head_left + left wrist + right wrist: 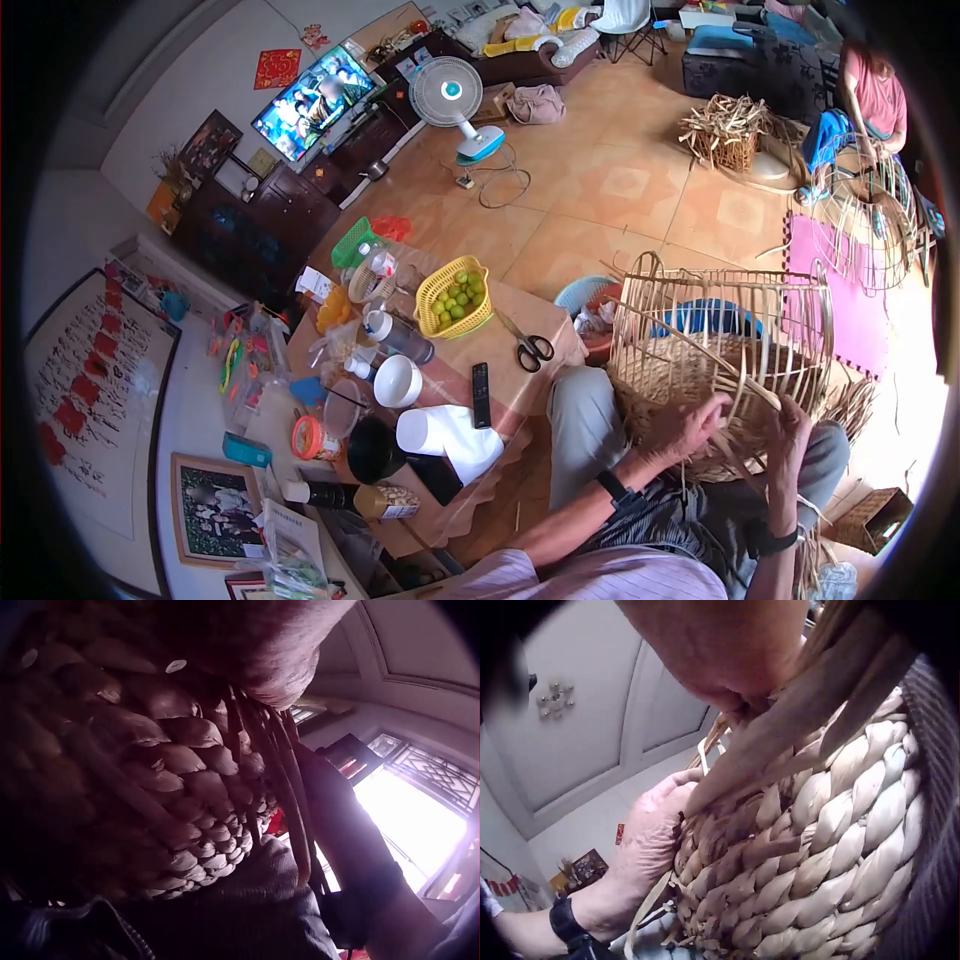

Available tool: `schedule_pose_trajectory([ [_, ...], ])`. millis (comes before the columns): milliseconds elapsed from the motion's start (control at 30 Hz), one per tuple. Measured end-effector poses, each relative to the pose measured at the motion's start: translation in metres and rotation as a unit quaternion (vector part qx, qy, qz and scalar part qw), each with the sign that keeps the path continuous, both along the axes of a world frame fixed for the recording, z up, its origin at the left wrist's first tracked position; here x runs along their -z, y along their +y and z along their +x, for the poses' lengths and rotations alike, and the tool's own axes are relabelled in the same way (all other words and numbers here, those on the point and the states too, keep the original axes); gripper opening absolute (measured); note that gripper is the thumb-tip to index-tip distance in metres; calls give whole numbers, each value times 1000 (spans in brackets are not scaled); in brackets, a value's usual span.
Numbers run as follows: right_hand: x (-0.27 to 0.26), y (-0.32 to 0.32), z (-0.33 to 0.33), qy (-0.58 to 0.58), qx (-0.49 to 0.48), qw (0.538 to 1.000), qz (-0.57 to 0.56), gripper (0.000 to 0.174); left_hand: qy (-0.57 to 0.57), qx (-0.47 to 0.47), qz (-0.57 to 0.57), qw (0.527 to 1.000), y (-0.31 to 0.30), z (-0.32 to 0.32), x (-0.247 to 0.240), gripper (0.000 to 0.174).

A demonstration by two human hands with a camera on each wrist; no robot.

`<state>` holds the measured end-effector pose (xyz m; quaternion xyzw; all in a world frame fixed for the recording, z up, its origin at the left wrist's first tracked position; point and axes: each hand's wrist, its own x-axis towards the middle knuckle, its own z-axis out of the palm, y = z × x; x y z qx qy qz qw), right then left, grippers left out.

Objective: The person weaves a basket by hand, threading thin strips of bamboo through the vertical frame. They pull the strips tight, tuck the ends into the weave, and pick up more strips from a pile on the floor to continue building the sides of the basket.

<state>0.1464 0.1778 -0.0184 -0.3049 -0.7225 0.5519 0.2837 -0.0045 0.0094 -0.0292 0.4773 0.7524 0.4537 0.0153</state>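
A partly woven basket rests across the person's lap, with a braided lower wall and a bare frame of thin rods above. At the near side of its weave, the left hand has its fingers curled on the strips. Close to its right, the right hand pinches a flat, dry plant strip against the basket. The right wrist view shows that broad strip crossing the braided wall, with the left hand gripping the edge beyond. Loose strips hang beneath the left hand in the left wrist view.
Left of the lap, a table carries scissors, a remote, a yellow basket of green fruit, bowls and bottles. A blue basin stands beside the knee. Another person sits at back right with a rod frame.
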Motion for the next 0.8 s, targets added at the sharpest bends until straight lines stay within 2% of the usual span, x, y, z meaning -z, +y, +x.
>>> schedule_pose_trajectory([
  [67,29,6,0,-81,-24,991,104,21,35,-11,-36,999,-8,-17,18,24],
  [100,24,2,-1,-74,-18,992,100,21,51,22,14,998,-9,-23,20,24],
  [167,0,-16,-4,33,46,998,0,19,56,18,11,998,-10,-22,16,23],
  [233,9,-15,11,85,46,991,-96,11,54,14,-1,998,-12,-20,14,23],
  [267,14,-14,19,111,49,982,-144,10,50,13,-10,999,-13,-19,14,23],
  [333,14,-11,42,118,9,936,-333,10,45,14,-15,999,-14,-17,18,25],
  [400,10,-12,46,82,-39,938,-335,9,46,19,-7,999,-14,-16,19,27],
  [500,-18,-26,33,-43,-140,964,-223,14,40,30,-55,997,-19,-12,13,26],
  [533,-30,-31,26,-84,-144,969,-183,15,42,34,-50,997,-22,-9,7,26],
  [600,-69,-39,12,-211,-151,966,-1,15,47,38,-39,997,-31,-3,-5,25],
  [700,-30,-29,6,-221,-154,956,116,21,68,41,-70,994,-50,4,-15,37],
  [767,-6,-14,17,-102,-96,989,-43,27,51,66,-51,995,-61,0,-17,42],
  [800,16,6,35,-58,-55,994,-77,29,41,77,-42,995,-66,-2,-16,45],
])
